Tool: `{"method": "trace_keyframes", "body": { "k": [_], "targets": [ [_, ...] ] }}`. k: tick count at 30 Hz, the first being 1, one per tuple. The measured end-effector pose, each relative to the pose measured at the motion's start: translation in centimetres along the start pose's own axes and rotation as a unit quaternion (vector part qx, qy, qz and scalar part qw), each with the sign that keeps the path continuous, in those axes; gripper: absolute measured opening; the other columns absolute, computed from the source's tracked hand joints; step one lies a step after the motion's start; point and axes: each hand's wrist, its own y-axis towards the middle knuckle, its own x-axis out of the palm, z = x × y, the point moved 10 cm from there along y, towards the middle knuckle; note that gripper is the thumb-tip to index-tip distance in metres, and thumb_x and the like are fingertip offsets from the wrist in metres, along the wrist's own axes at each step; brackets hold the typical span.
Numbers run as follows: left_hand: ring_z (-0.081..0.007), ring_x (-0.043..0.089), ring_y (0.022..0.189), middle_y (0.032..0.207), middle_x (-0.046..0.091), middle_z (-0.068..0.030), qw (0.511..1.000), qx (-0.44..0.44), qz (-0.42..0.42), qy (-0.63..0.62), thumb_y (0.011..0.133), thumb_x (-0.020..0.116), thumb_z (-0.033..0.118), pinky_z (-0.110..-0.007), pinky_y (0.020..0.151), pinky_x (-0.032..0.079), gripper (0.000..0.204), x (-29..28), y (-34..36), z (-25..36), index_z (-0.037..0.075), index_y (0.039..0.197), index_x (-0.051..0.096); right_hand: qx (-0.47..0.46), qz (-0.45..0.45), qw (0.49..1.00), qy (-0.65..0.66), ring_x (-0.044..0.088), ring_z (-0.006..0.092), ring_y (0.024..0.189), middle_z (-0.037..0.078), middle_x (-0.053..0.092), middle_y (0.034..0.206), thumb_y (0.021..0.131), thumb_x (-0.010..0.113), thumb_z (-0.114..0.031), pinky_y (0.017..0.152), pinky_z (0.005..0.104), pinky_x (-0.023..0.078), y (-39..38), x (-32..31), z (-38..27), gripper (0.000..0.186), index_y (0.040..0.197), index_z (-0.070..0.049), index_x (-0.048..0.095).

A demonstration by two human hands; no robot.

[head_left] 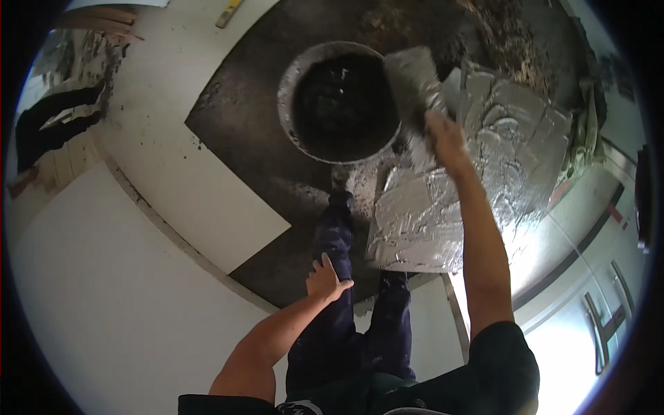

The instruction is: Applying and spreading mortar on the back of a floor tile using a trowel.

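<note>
My right hand point(449, 142) is closed on a flat rectangular trowel point(413, 75), smeared with grey paste and slightly blurred. The trowel's blade overlaps the right rim of a round bucket point(285, 97), whose inside is dark with a wet glint. Beside and below that hand lies a large slab point(415, 225) covered in wet, ridged grey mortar. A second mortar-coated area point(519, 138) stretches to its right. My left hand point(326, 282) lies on my left leg near the knee, fingers apart, holding nothing.
Pale floor tiles point(173, 159) border the dark bare floor point(235, 104) on the left. A yellow tool point(228, 12) lies at the top edge. Two dark leg-like shapes point(59, 121) show at far left. A door handle point(593, 332) is at lower right.
</note>
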Motion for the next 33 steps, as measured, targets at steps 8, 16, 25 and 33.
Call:
{"method": "trace_keyframes", "body": {
  "k": [8, 16, 25, 33],
  "targets": [
    [-0.0444, 0.058, 0.115, 0.146, 0.037, -0.029, 0.999, 0.022, -0.031, -0.032, 0.073, 0.079, 0.058, -0.049, 0.091, 0.052, 0.114, -2.0, 0.0, 0.7, 0.005, 0.153, 0.019, 0.132, -0.078, 0.976, 0.157, 0.05, 0.0086, 0.049, -0.001, 0.054, 0.066, 0.091, 0.07, -0.026, 0.042, 0.0261, 0.041, -5.0, 12.4, -1.1, 0.022, 0.089, -0.009, 0.057],
    [-0.0451, 0.057, 0.117, 0.145, 0.038, -0.0295, 0.998, 0.023, -0.044, -0.044, 0.074, 0.077, 0.059, -0.049, 0.093, 0.052, 0.114, -3.5, -0.1, -0.7, 0.003, 0.153, 0.017, 0.01, 0.049, 0.999, 0.019, 0.06, 0.0166, 0.066, 0.008, 0.066, 0.075, 0.089, 0.071, -0.036, 0.063, 0.0332, 0.047, 0.9, 10.3, 2.3, 0.045, 0.108, 0.004, 0.064],
    [-0.0459, 0.06, 0.111, 0.144, 0.041, -0.0264, 0.998, 0.056, -0.01, -0.036, 0.074, 0.079, 0.056, -0.051, 0.089, 0.052, 0.111, -4.3, -1.0, 2.6, 0.008, 0.155, 0.019, -0.072, 0.193, 0.977, -0.055, 0.06, 0.0181, 0.086, 0.01, 0.065, 0.096, 0.09, 0.072, -0.036, 0.08, 0.0326, 0.049, -1.1, 2.4, 6.6, 0.046, 0.11, 0.004, 0.061],
    [-0.0461, 0.061, 0.111, 0.141, 0.045, -0.0256, 0.995, 0.04, 0.068, -0.066, 0.076, 0.078, 0.053, -0.052, 0.087, 0.052, 0.104, -3.1, -4.7, -0.5, 0.006, 0.151, 0.024, 0.089, 0.233, 0.968, -0.016, 0.058, 0.0224, 0.088, 0.014, 0.063, 0.102, 0.093, 0.063, -0.036, 0.082, 0.0375, 0.048, -21.9, -3.1, 20.7, 0.044, 0.119, -0.001, 0.055]
  ]
}}
